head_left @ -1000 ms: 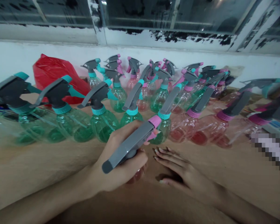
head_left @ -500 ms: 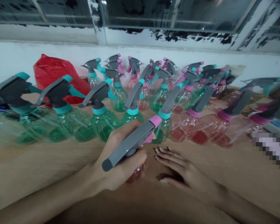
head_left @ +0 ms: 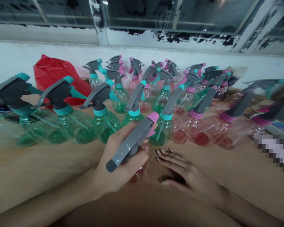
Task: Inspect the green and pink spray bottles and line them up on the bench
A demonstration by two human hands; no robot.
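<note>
My left hand (head_left: 123, 160) is wrapped round the neck of a spray bottle (head_left: 133, 142) with a grey head, pink nozzle and pink trigger. Part of its reddish clear body shows below my fingers; the collar is hidden by them. My right hand (head_left: 180, 170) rests palm down on the table (head_left: 68, 167), its fingers stretched out toward the held bottle and apart from it. Just beyond my hands stands a green spray bottle (head_left: 164, 129) with a turquoise collar. A pink-collared spray bottle (head_left: 183, 130) is beside it on the right.
Several green bottles (head_left: 106, 126) line the left, and several pink ones (head_left: 203, 135) the right. More spray bottles (head_left: 165, 97) crowd behind them. A red plastic bag (head_left: 56, 75) lies at the back left, near the white wall (head_left: 11, 56). A blurred-out patch (head_left: 274, 149) covers something at right.
The held spray bottle has tilted slightly in my left hand, its nozzle shifting a little up and left. My right hand stays almost where it was.
</note>
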